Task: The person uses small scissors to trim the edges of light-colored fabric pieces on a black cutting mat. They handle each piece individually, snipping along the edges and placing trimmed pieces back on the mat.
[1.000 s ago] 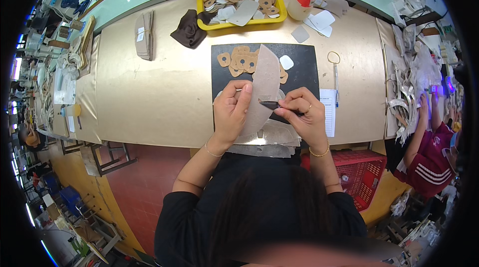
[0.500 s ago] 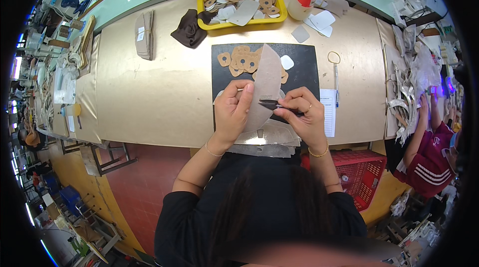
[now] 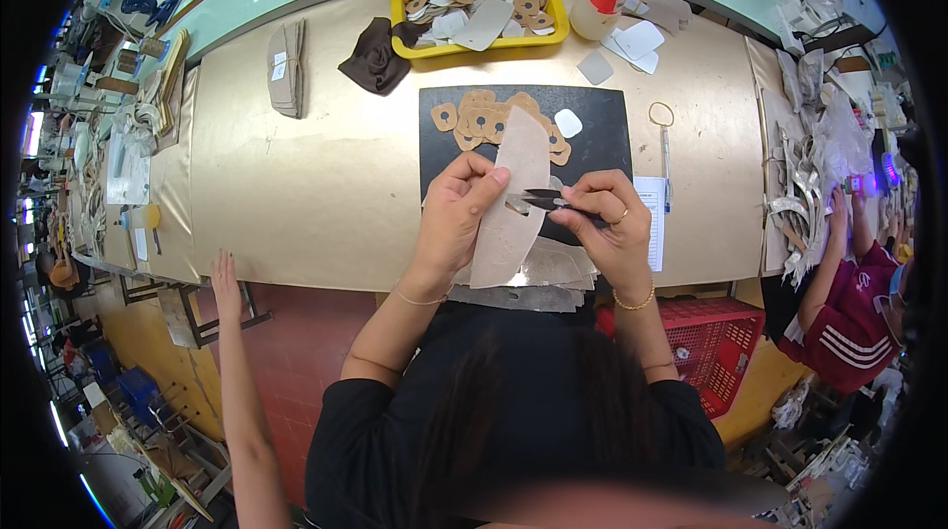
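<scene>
Snips (image 3: 541, 194), small and black with narrow pointed blades, sit in the right hand (image 3: 612, 225) of the person working in front of me, above the black rectangular mat (image 3: 604, 139). Thumb and forefinger are closed on the handles, the other fingers curled in; the blades stand slightly apart, tips at a small notch in a long, greyish-beige, leaf-shaped sheet (image 3: 523, 149). That sheet is held up over the near half of the mat, its pointed end toward the mat's far side. The left hand (image 3: 456, 215) pinches it by its left edge, thumb on top and fingers bent behind.

On the mat's far half I see a pile of tan, bear-head-shaped cut-outs (image 3: 480, 122), with a rounded white piece (image 3: 568, 123) to their right. Overlapping flat grey pieces (image 3: 533, 299) lie along the mat's near edge. Beyond the mat stands a yellow plastic tray (image 3: 484, 52) heaped with tan and white pieces; past its far right corner, a blue-capped bottle (image 3: 599, 10) with a red label; past its far left corner, a crumpled dark brown cloth (image 3: 373, 60). Well left of the mat, another person's bare arm (image 3: 247, 381) extends to the gold-covered table (image 3: 316, 183).
</scene>
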The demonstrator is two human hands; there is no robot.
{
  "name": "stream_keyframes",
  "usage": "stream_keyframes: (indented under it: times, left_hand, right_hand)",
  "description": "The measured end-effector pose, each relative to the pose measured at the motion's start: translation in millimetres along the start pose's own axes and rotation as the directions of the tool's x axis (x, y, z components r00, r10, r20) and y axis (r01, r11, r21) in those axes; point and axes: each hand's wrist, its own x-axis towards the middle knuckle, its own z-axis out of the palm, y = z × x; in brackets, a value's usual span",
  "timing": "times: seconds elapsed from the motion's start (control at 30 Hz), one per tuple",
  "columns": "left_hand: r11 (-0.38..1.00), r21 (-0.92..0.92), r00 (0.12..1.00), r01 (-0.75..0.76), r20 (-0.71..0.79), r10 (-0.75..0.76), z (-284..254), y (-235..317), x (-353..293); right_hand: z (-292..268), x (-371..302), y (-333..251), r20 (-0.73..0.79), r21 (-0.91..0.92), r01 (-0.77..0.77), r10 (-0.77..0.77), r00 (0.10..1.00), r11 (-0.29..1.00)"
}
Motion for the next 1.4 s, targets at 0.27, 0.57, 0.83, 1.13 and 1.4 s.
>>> stream_keyframes:
  times: [0.27,0.57,0.83,1.13,1.4]
  left_hand:
    - [1.000,-0.013,0.999,-0.002,0.044,0.003,3,3,-3]
    - [0.996,-0.068,0.998,0.057,0.040,-0.054,3,5,-2]
    - [0.998,0.069,1.000,-0.007,0.019,0.006,2,0,-3]
    - [0.997,0.079,0.999,-0.023,0.033,0.020,-2,-6,0]
    - [0.990,0.137,0.998,-0.039,0.044,0.033,-5,-7,1]
  right_hand:
    - [-3,-1,2,0.024,-0.052,0.029,-0.028,0.999,0.998]
    - [-6,2,0,0.040,-0.121,0.120,-0.116,0.992,0.985]
    - [-7,8,-2,0.084,-0.159,0.142,-0.130,0.988,0.977]
    - [-3,7,-2,0.080,-0.196,0.177,-0.165,0.983,0.965]
    - [-1,6,-2,0.095,-0.200,0.170,-0.154,0.984,0.965]
